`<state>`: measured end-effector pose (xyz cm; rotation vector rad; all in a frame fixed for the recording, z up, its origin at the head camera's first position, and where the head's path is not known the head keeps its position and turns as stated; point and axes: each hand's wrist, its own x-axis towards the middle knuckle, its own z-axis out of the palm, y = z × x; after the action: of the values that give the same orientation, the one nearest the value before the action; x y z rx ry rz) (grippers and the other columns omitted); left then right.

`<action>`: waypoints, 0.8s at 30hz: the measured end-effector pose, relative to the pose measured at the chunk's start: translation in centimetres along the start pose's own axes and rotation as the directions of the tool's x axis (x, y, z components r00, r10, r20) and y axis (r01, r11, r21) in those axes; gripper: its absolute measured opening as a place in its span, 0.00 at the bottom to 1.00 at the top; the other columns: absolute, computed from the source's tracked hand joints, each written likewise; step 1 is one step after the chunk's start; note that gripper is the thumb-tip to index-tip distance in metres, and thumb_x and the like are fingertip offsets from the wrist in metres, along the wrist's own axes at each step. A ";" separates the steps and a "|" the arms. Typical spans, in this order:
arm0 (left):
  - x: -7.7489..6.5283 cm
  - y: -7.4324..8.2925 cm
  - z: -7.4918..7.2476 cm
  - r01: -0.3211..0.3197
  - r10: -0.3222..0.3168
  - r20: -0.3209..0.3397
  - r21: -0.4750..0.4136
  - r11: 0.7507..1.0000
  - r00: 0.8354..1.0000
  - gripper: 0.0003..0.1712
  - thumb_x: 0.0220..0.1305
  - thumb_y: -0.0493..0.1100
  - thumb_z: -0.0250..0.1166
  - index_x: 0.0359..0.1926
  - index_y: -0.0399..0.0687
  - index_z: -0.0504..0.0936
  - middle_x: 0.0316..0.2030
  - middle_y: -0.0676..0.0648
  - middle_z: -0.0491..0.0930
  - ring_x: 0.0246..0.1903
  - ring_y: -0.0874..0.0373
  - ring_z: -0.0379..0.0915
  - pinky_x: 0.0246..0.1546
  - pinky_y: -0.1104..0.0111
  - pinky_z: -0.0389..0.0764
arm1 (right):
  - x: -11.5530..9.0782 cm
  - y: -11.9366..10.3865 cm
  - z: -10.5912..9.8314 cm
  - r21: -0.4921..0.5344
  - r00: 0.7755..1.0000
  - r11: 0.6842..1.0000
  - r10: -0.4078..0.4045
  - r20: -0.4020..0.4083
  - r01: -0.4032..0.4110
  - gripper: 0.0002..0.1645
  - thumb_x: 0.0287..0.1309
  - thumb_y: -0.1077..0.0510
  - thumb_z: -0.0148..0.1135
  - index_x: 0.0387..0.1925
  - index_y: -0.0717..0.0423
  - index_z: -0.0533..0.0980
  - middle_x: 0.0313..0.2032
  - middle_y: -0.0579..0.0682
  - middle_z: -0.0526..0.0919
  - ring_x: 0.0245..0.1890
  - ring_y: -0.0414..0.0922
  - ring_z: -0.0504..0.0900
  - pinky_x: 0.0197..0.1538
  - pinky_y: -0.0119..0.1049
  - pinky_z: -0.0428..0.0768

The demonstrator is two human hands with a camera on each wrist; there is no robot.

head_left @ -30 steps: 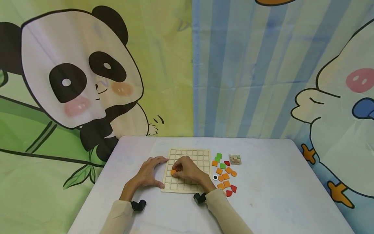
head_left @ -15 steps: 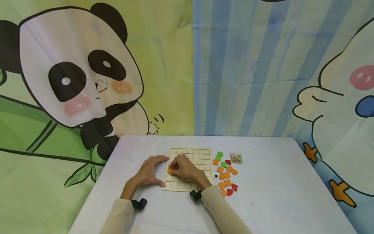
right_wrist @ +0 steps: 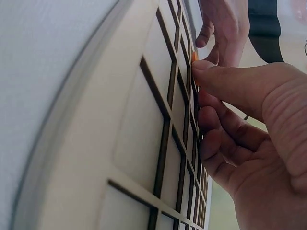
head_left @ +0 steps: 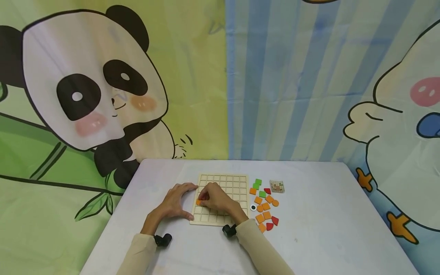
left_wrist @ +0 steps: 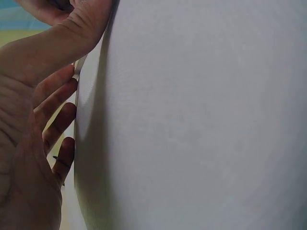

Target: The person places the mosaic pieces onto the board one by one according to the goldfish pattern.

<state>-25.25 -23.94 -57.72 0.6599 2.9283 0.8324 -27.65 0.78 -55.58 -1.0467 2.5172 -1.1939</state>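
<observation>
On the table lies a pale wooden grid board (head_left: 237, 190) with square cells. My left hand (head_left: 174, 201) spreads thumb and fingers along the board's left side, the thumb at the near corner and the fingertips farther up that edge. With thumb and fingers, my right hand (head_left: 217, 199) pinches a small orange tile (head_left: 198, 202) over the leftmost column of cells, a little below mid-height. In the right wrist view, the orange tile (right_wrist: 194, 56) shows as a thin sliver beside the thumb tip; most of it is hidden. The other right-hand fingers are curled close to the grid.
Right of the board lie loose pieces: several orange squares (head_left: 267, 215), orange rounds (head_left: 275, 203), green squares (head_left: 262, 194), red pieces (head_left: 275, 220) and a white disc (head_left: 253, 207) with a black centre. Behind them is a small patterned card (head_left: 277, 186). A printed curtain (head_left: 192, 95) hangs behind the table.
My right hand has shifted slightly left with the orange tile, into the board's leftmost column. The left hand has stayed at the board's left edge.
</observation>
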 end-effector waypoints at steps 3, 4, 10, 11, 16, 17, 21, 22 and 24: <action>0.0 0.0 0.1 -0.005 0.005 0.000 -0.012 1.000 1.000 0.71 0.27 0.68 0.93 0.78 0.59 0.75 0.77 0.48 0.74 0.70 0.46 0.71 0.67 0.42 0.69 | -0.2 -0.1 -0.1 0.007 1.000 1.000 0.010 0.000 -0.010 0.07 0.63 0.65 0.78 0.43 0.61 0.91 0.35 0.49 0.92 0.31 0.31 0.82 0.40 0.26 0.83; 0.0 -0.1 0.1 -0.012 0.012 -0.003 -0.012 1.000 1.000 0.71 0.28 0.68 0.93 0.77 0.59 0.75 0.77 0.48 0.74 0.69 0.46 0.71 0.66 0.42 0.69 | -0.3 -0.1 -0.1 0.008 1.000 1.000 0.015 -0.001 -0.015 0.08 0.63 0.64 0.79 0.43 0.61 0.91 0.36 0.49 0.92 0.32 0.31 0.83 0.41 0.26 0.83; 0.1 -0.4 0.3 -0.025 0.025 -0.014 -0.017 1.000 1.000 0.71 0.27 0.67 0.94 0.78 0.60 0.75 0.77 0.50 0.74 0.68 0.46 0.71 0.65 0.41 0.69 | -1.2 -0.6 -1.4 -0.029 1.000 0.999 0.030 0.003 -0.030 0.14 0.63 0.62 0.79 0.49 0.63 0.90 0.44 0.52 0.93 0.40 0.37 0.87 0.48 0.29 0.85; 0.1 -0.4 0.3 -0.023 0.022 -0.012 -0.020 1.000 1.000 0.71 0.27 0.67 0.94 0.78 0.61 0.75 0.77 0.50 0.74 0.68 0.46 0.71 0.66 0.41 0.69 | -1.4 -0.7 -1.8 -0.034 0.999 0.999 0.032 0.000 -0.032 0.15 0.63 0.62 0.80 0.49 0.63 0.90 0.45 0.53 0.94 0.42 0.40 0.88 0.49 0.30 0.85; 0.2 -0.3 0.1 -0.011 0.011 -0.005 -0.021 1.000 1.000 0.72 0.26 0.67 0.94 0.78 0.61 0.75 0.78 0.51 0.74 0.69 0.46 0.71 0.68 0.39 0.68 | -2.9 -1.0 -4.8 -0.014 0.999 1.000 0.003 -0.032 -0.004 0.18 0.60 0.65 0.80 0.52 0.67 0.89 0.48 0.62 0.92 0.47 0.55 0.90 0.53 0.45 0.88; 0.2 -0.2 0.0 -0.010 0.010 -0.004 -0.022 1.000 1.000 0.72 0.26 0.67 0.94 0.78 0.61 0.75 0.78 0.51 0.74 0.69 0.46 0.70 0.68 0.39 0.68 | -3.3 -0.9 -5.5 -0.019 0.999 1.000 -0.006 -0.042 0.006 0.19 0.60 0.65 0.80 0.52 0.67 0.88 0.48 0.63 0.92 0.47 0.56 0.90 0.53 0.48 0.88; 0.0 0.0 0.0 -0.011 0.011 -0.009 -0.020 1.000 1.000 0.72 0.26 0.68 0.94 0.78 0.58 0.75 0.77 0.49 0.75 0.68 0.45 0.71 0.67 0.40 0.69 | -4.7 -0.2 -8.0 -0.053 0.996 0.999 -0.011 -0.085 0.007 0.19 0.58 0.65 0.82 0.51 0.66 0.89 0.46 0.64 0.92 0.45 0.57 0.89 0.52 0.52 0.87; 0.0 0.0 0.0 -0.012 0.012 -0.010 -0.017 1.000 1.000 0.72 0.26 0.68 0.93 0.78 0.58 0.76 0.77 0.48 0.75 0.68 0.45 0.71 0.67 0.41 0.69 | -5.1 0.0 -8.6 -0.067 0.995 0.998 -0.009 -0.102 0.002 0.18 0.57 0.64 0.82 0.50 0.65 0.89 0.46 0.63 0.92 0.44 0.55 0.89 0.51 0.50 0.87; 0.0 0.1 0.1 -0.016 0.015 -0.014 -0.011 1.000 1.000 0.72 0.26 0.69 0.93 0.77 0.57 0.76 0.77 0.48 0.75 0.68 0.45 0.71 0.66 0.41 0.70 | -6.1 0.4 -9.6 -0.091 0.991 0.996 -0.002 -0.134 -0.011 0.18 0.57 0.63 0.83 0.49 0.62 0.90 0.45 0.60 0.93 0.42 0.51 0.89 0.49 0.44 0.87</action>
<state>-25.17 -23.83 -57.76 0.6796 2.9325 0.8585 -27.40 10.90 -50.35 -1.0120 2.6986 -1.1956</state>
